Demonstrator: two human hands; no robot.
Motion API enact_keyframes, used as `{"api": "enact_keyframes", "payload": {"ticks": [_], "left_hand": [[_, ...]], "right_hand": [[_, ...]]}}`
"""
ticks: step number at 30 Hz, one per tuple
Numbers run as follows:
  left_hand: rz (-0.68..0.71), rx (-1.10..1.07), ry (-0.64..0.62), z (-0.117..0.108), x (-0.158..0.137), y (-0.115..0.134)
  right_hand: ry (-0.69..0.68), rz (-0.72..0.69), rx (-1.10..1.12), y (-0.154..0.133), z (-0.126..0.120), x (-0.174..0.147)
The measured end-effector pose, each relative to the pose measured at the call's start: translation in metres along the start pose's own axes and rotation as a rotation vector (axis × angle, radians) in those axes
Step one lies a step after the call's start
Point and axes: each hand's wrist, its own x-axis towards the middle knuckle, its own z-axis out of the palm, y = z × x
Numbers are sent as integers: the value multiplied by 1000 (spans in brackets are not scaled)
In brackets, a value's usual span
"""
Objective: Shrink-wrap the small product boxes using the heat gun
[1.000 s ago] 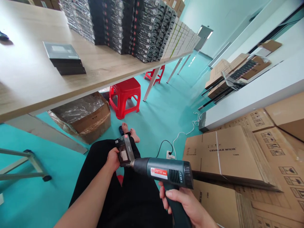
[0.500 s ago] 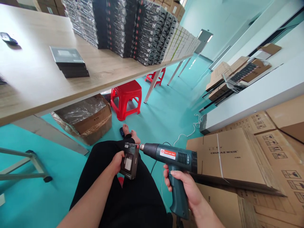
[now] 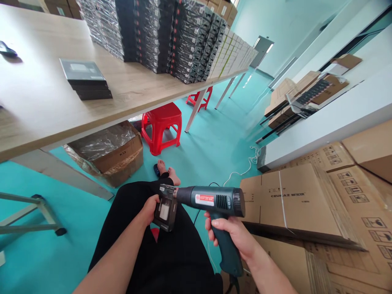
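Observation:
My left hand (image 3: 149,210) is closed on the left side of a small dark box (image 3: 165,212) with a pale picture on its front, held upright above my lap. My right hand (image 3: 228,230) wraps round the handle of a dark green heat gun (image 3: 211,200) with a red and white label. Its nozzle points left, at the upper right edge of the box; whether the two touch I cannot tell. A cable leaves the bottom of the handle.
On the wooden table (image 3: 55,94) stand a short stack of dark boxes (image 3: 87,79) and tall stacks of film-wrapped boxes (image 3: 153,36). Below are an open carton (image 3: 118,159) and a red stool (image 3: 162,126). Large cartons (image 3: 288,200) crowd my right side. A white cable (image 3: 239,173) crosses the floor.
The heat gun has moved left in my right hand, bringing its nozzle closer to or over the box's upper right edge. My left hand and the box have barely moved.

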Motion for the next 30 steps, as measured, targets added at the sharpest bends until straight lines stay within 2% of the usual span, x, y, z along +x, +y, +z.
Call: {"api": "enact_keyframes", "payload": {"ticks": [4,6,10,12,17,30], "left_hand": [[137,-7,30,-1,1,5],[248,-16,31,-1,-1,10],[531,124,-72,3,-10,19],[604,215,-107,6,-16,21],[663,312,-110,9,-21,21],[728,388,-100,8,-23,21]], "right_hand": [[-122,119,-257,8,-4,-18],[-133,119,-298,15,-9,-24],[34,68,-84,23,-21,-25],[78,40,22,21,-26,-24],[105,-29,27,12,-29,-22],[93,-33,-58,6,-25,-15]]}}
